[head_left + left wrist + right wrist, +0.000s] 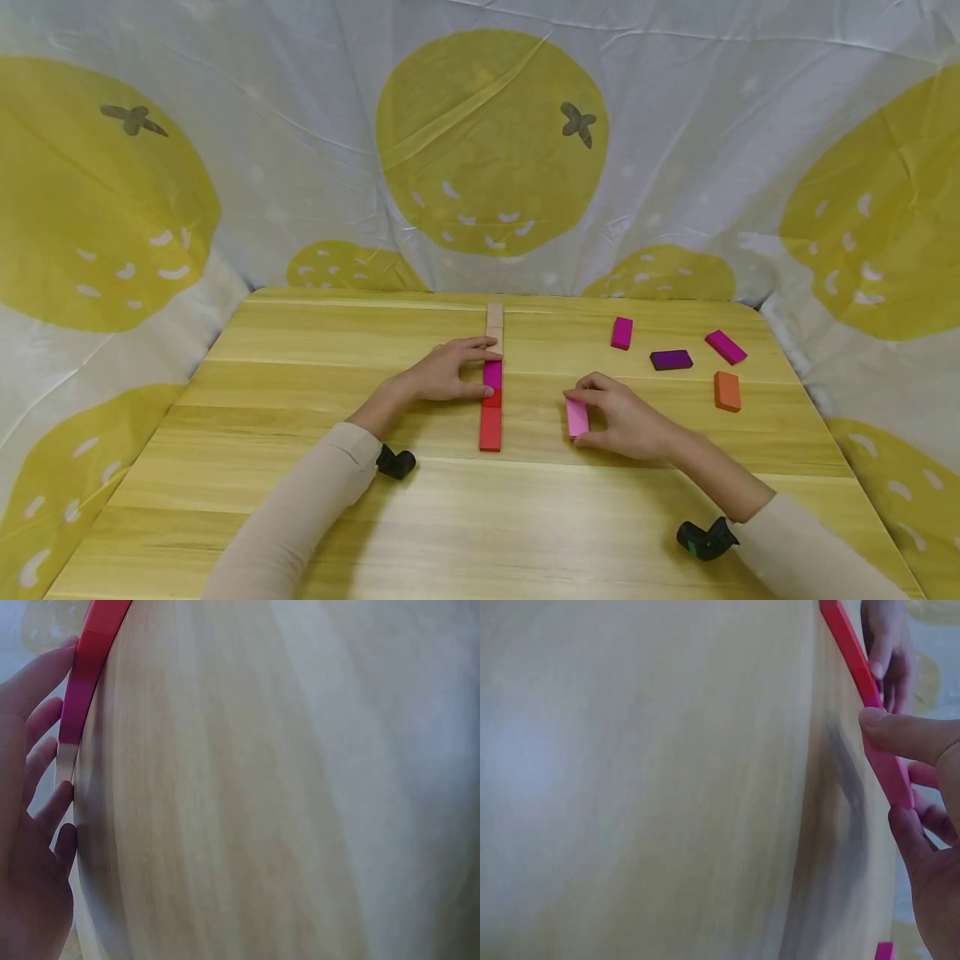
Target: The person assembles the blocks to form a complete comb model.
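A straight row of flat blocks runs away from me on the table: red (491, 428), a darker red (492, 398), magenta (492, 372), then pale wood (495, 315) at the far end. Along its left side, my left hand (448, 371) lies with fingers spread, thumb and fingertips touching the blocks. To the right of the row, my right hand (626, 417) pinches a pink block (577, 418) by its ends between thumb and fingers. In the right wrist view, the pink block (887, 769) appears tilted, with the red block (847, 637) beyond it.
Loose blocks lie at the right of the table (225, 500): a magenta one (622, 332), a dark purple one (671, 360), another magenta one (726, 347) and an orange one (727, 392). A fruit-patterned curtain (300, 125) hangs behind the table and along both sides.
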`<state>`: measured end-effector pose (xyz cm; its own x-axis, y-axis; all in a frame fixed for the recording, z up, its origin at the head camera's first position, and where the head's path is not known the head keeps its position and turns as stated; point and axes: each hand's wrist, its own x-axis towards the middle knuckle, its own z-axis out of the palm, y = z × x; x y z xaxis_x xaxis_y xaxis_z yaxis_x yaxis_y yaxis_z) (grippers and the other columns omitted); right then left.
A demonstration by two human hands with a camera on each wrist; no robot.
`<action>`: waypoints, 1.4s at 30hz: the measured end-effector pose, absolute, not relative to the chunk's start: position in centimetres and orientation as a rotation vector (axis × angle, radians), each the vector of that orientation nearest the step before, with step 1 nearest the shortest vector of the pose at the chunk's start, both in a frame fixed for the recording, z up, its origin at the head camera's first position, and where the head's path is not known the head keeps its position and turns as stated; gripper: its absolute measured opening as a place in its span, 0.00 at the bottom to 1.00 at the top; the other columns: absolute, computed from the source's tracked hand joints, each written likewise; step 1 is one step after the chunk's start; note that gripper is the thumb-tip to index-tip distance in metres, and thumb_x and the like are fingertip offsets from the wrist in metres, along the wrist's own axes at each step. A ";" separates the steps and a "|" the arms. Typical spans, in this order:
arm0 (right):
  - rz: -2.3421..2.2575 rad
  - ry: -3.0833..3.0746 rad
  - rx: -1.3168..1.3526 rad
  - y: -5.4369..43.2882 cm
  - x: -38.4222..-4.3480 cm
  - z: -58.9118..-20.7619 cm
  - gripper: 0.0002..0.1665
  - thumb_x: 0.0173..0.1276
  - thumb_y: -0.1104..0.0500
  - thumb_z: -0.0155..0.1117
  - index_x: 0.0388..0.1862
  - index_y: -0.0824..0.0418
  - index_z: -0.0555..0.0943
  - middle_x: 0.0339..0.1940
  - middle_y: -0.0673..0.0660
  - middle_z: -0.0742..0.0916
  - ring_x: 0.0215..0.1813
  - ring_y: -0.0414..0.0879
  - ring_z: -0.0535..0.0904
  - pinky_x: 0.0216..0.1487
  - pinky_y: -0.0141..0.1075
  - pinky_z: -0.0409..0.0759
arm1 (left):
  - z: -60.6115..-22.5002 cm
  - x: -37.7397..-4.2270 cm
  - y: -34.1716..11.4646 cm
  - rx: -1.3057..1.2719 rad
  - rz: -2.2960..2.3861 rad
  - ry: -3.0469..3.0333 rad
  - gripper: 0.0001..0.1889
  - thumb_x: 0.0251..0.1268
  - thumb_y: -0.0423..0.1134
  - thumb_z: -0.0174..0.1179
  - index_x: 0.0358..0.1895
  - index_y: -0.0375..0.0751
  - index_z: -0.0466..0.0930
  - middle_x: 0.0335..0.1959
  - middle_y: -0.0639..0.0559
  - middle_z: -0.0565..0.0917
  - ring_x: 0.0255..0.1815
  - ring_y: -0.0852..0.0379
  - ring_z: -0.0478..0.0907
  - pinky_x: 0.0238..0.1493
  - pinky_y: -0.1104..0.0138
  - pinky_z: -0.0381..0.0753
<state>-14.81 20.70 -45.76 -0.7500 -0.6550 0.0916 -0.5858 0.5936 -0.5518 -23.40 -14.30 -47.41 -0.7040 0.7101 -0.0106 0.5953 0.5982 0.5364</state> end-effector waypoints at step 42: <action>-0.866 2.531 -1.372 11.1 -9.2 -47.0 0.36 0.60 0.45 0.82 0.62 0.59 0.81 0.60 0.48 0.78 0.63 0.42 0.74 0.67 0.36 0.73 | -47.5 -23.3 -14.3 1.072 0.738 2.627 0.34 0.68 0.60 0.67 0.74 0.52 0.76 0.80 0.53 0.63 0.79 0.45 0.58 0.74 0.39 0.57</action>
